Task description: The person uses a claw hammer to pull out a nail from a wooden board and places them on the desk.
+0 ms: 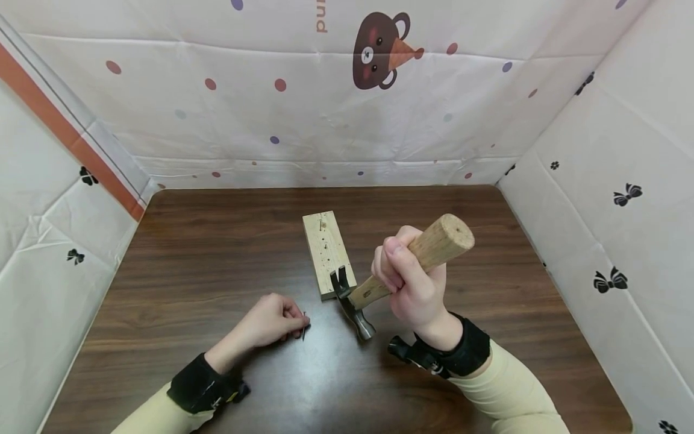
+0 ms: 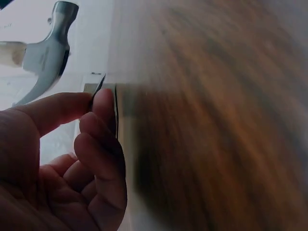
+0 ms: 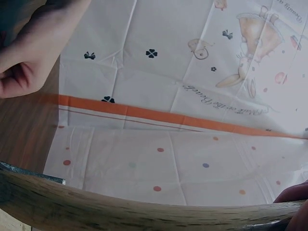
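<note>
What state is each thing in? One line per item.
Hammer: gripped by its handle, raised off the table.
Nail: pinched by thumb and fingertip, apart from the block.
Wooden block: lying flat, dark marks on top, too small to identify.
Left hand: holding nail.
Right hand: holding hammer.
Printed sheet: hung up, creased.

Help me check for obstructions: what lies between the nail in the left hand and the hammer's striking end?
In the head view, only bare tabletop shows between the nail and the hammer's striking end.
</note>
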Demonstrator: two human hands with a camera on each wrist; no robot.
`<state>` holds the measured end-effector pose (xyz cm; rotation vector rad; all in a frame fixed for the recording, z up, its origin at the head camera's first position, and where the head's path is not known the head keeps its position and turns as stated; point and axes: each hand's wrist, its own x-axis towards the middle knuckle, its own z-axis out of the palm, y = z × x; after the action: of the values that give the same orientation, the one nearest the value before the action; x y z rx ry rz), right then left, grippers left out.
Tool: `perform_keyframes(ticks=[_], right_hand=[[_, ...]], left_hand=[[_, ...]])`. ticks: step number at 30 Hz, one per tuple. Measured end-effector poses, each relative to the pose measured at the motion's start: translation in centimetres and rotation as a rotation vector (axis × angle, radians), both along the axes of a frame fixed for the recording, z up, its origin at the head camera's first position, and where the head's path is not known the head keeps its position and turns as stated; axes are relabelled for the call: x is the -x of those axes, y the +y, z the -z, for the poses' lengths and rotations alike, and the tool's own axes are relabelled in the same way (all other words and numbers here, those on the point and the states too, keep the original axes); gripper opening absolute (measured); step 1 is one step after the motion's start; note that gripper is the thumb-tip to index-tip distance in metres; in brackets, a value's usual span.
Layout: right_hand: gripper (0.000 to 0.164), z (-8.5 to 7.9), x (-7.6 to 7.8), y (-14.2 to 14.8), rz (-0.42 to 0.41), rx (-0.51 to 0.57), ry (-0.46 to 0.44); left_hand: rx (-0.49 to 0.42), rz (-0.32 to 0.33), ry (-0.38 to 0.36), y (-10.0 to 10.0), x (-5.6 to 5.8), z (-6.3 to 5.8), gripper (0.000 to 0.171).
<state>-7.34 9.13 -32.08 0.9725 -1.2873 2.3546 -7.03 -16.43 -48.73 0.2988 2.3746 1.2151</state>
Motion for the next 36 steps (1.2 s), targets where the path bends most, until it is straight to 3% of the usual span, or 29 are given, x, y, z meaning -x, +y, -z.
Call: perform_keyframes(ticks=[7, 12, 19, 36], right_hand=[[0.026, -0.1, -0.2, 0.1, 0.009, 0.000, 0.004], [0.027, -0.1, -0.2, 0.1, 0.012, 0.006, 0.006], [0.030, -0.2, -0.2, 0.0, 0.012, 0.024, 0.020], [0.033, 0.0, -0.2, 0.0, 0.019, 0.008, 0.023]], left_hand=[[0.136, 0.028, 0.078, 0.9, -0.1, 0.0, 0.030], [0.186, 0.033, 0.104, 1.1, -0.2, -0.1, 0.034], [0.176, 0.008, 0.057, 1.3, 0.0, -0.3, 0.035], [0.162, 0.001, 0.028, 1.2, -0.1, -0.4, 0.033]])
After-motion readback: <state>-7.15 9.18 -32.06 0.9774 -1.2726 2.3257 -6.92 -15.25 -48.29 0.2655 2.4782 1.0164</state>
